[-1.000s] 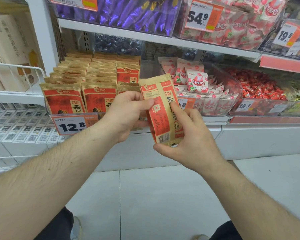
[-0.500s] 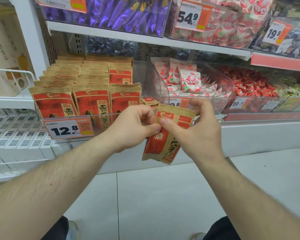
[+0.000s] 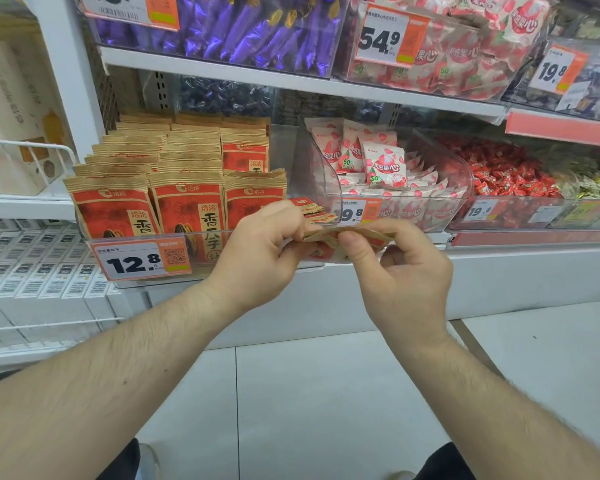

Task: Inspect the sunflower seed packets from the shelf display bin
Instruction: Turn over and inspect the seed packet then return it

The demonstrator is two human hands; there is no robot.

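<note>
I hold one tan and red sunflower seed packet (image 3: 329, 241) flat and edge-on between both hands, in front of the shelf. My left hand (image 3: 260, 258) pinches its left end and my right hand (image 3: 400, 271) pinches its right end with thumb and fingers. Most of the packet is hidden behind my fingers. Behind my left hand stands the clear display bin (image 3: 146, 261) filled with rows of upright seed packets (image 3: 184, 206), its front bearing a 12.8 price tag. A few small packets (image 3: 309, 206) lie at the bin's right end.
A clear bin of white and pink snack packs (image 3: 381, 164) sits to the right, then a bin of red candies (image 3: 506, 171). The shelf above holds purple wrapped sweets (image 3: 243, 26). A white wire rack (image 3: 32, 147) with boxes is at left. Pale floor tiles (image 3: 309, 393) lie below.
The packet has gone from upright and facing me, to hanging tilted, to lying flat and edge-on. Both hands now pinch its ends. The view has moved closer to the shelf.
</note>
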